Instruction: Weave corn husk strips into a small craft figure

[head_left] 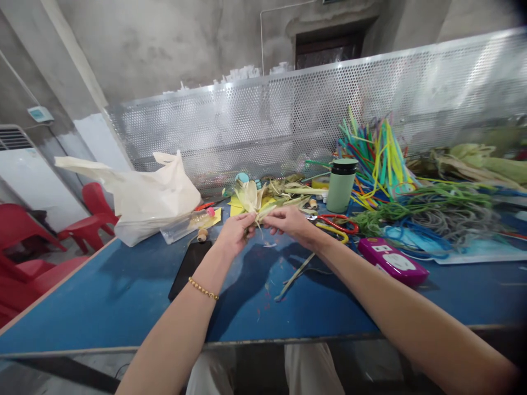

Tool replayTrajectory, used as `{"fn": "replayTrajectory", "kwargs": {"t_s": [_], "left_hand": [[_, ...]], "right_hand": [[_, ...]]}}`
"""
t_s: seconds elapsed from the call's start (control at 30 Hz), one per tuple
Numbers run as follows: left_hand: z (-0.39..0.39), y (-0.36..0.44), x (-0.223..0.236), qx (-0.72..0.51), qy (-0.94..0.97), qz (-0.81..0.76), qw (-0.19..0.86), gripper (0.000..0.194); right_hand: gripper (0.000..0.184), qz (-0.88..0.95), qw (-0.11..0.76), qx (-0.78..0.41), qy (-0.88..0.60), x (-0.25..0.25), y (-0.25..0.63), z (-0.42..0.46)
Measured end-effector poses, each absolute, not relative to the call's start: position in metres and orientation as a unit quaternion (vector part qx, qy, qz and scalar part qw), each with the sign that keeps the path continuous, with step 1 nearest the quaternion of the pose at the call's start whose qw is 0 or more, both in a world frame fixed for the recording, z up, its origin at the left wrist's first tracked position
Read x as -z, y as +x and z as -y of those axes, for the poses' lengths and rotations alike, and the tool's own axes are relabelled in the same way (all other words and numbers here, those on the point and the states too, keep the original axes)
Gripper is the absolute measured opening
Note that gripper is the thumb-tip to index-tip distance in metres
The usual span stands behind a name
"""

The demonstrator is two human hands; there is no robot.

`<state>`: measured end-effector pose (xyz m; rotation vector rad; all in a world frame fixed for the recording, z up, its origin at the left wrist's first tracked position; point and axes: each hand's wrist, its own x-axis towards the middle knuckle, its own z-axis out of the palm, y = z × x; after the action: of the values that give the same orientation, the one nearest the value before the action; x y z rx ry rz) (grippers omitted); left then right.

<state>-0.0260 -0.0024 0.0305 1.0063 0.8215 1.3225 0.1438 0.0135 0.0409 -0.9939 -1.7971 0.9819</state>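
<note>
Over the middle of the blue table, a flower-like bundle of pale corn husk (251, 198) fans upward from between my two hands. My left hand (239, 229) is closed around the gathered base of the bundle. Close beside it on the right, my right hand (286, 221) pinches a strip of husk at the same base. The fingertips nearly meet, and they partly hide the point where the pieces join. Below my right hand lies a thin dry husk strip (294, 278) on the table. Scissors with red handles (340, 222) rest just beyond my right wrist.
A cream bag (152, 192) and a black phone (189, 269) are to the left. On the right stand a green tumbler (341, 186), colourful pipe cleaners (381, 159), tangled green cords (436, 206) and a magenta box (393, 260). A perforated metal panel (230, 126) runs along the back.
</note>
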Motion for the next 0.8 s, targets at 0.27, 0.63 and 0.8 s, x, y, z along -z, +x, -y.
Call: {"fn": "replayTrajectory", "kwargs": {"t_s": [0.27, 0.63, 0.8], "left_hand": [[0.006, -0.021, -0.029, -0.559, 0.483, -0.341, 0.581, 0.034], [0.004, -0.024, -0.031, -0.557, 0.493, -0.343, 0.575, 0.030], [0.006, -0.024, -0.032, -0.553, 0.490, -0.350, 0.576, 0.032]], "right_hand": [[0.025, 0.698, 0.455, -0.419, -0.361, -0.029, 0.133, -0.013], [0.028, 0.721, 0.440, -0.399, -0.356, -0.034, 0.132, -0.008], [0.026, 0.738, 0.429, -0.369, -0.368, -0.036, 0.131, -0.010]]}}
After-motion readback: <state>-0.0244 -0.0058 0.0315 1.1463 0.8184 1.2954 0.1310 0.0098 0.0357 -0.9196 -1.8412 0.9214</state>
